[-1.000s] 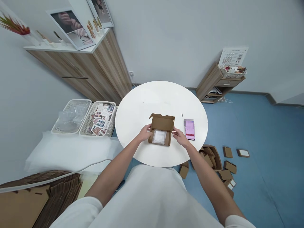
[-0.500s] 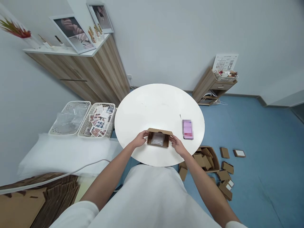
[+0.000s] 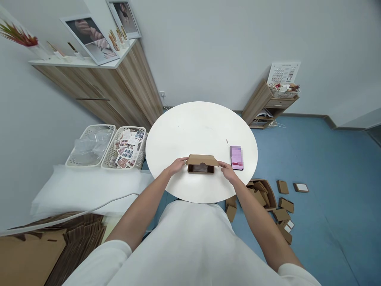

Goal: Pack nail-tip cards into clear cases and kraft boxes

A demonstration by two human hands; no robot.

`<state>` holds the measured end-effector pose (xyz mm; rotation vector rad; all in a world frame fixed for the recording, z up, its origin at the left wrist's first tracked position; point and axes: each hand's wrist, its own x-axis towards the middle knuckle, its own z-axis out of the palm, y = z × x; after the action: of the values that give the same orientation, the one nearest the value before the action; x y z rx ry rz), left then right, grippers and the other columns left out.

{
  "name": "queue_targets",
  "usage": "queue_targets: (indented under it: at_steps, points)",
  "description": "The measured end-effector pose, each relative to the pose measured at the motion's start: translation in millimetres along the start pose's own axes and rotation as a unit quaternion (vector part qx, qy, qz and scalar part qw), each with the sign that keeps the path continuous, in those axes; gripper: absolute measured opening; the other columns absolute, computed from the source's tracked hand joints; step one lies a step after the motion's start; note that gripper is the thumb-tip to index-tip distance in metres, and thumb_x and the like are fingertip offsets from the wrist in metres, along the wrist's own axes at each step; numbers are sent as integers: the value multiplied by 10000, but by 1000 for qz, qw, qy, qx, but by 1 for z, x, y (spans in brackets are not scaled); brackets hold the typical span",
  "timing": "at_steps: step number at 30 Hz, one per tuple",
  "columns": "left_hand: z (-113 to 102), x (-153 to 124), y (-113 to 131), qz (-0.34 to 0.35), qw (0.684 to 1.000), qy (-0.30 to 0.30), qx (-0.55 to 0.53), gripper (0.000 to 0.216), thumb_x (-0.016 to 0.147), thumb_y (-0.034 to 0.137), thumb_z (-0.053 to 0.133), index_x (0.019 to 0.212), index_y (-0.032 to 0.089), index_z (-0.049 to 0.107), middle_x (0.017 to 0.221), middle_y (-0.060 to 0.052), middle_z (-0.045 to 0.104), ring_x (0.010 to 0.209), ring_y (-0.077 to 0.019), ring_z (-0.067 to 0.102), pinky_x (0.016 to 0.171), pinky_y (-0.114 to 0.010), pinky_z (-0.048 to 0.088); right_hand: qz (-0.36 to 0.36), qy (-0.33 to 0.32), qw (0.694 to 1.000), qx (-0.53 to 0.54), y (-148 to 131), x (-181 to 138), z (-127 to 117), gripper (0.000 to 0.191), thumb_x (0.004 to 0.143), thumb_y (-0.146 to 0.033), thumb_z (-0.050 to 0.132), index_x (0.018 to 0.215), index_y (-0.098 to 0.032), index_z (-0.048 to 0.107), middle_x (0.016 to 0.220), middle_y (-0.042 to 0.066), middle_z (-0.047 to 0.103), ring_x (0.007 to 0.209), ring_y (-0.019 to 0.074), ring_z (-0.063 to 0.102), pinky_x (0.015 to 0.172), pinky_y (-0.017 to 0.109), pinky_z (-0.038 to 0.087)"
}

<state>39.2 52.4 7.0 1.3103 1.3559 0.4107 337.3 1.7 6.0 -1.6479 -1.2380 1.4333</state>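
A small brown cardboard box (image 3: 203,160) rests near the front of the round white table (image 3: 199,123). Its lid is partly down, tilted over the front opening. Inside, a pale wrapped packet (image 3: 200,168) shows through the gap, mostly covered by the lid. My left hand (image 3: 177,165) has its fingertips at the lid's left corner, and my right hand (image 3: 228,171) grips the right corner with its fingers. To the right of the box lies a phone (image 3: 236,157) with a pinkish-purple screen, blurred out.
Left of the table stand a basket of printed cards (image 3: 139,157) and a basket of clear plastic bags (image 3: 94,145). White sheets (image 3: 89,186) lie below them, beside stacked flat cardboard (image 3: 32,254). A carton (image 3: 272,200) and several small boxes (image 3: 282,186) are on the right floor.
The box lid has come further down over the packet, hiding most of it. Both hands have moved slightly outward and stay at the lid's ends.
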Motion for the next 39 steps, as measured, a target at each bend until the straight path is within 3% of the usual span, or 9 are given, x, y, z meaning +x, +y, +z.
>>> queue_targets:
  at_steps: [4,8,14,25,29,33,39]
  points:
    - [-4,-7,7,-86,995,28,-33,545,819,546,293,1218,215,461,1315,-112,447,1154,-263,468,864,-370,404,49,65,996,47,-7,2,-6,374,768,-312,388,1086,-254,577,1225,32,533,1104,196,504,858,347,434]
    - [1,-3,18,-127,991,16,-49,656,739,670,362,1220,227,415,1274,-129,482,1031,-249,559,767,-344,431,97,42,993,54,-25,9,-7,447,775,-531,413,1086,-241,550,1227,73,522,1042,215,544,742,314,470]
    - [14,-3,16,-124,991,42,-3,743,652,519,602,1262,162,371,1261,-166,480,1084,-258,512,831,-328,402,90,31,995,-6,-19,8,9,532,681,-451,594,1148,-215,497,1196,99,528,1073,213,505,806,319,442]
    - [39,-4,-16,-57,984,81,145,645,652,374,619,1216,132,419,1207,-162,519,1103,-282,494,888,-348,375,37,96,982,-160,16,3,30,581,684,-371,569,1214,-177,433,1166,114,515,932,199,552,844,353,426]
    - [44,-12,-22,-17,988,112,109,580,705,365,566,1222,138,432,1253,-143,485,1133,-255,469,932,-339,352,-21,103,981,-162,19,-8,33,530,713,-378,531,1203,-198,440,1183,95,506,1032,207,509,900,364,400]
    - [48,-26,-25,9,988,133,77,496,690,287,570,1168,170,505,1262,-97,491,1160,-249,443,965,-339,328,-33,76,987,-138,23,-21,30,518,699,-314,538,1197,-206,449,1206,80,511,1100,209,484,948,371,371]
    - [55,-40,-18,71,992,100,31,495,673,176,528,1162,245,515,1152,-16,579,1036,-198,533,905,-327,408,-44,32,991,-122,26,-26,36,526,655,-195,528,1178,-215,474,1202,59,524,1138,209,457,990,383,338]
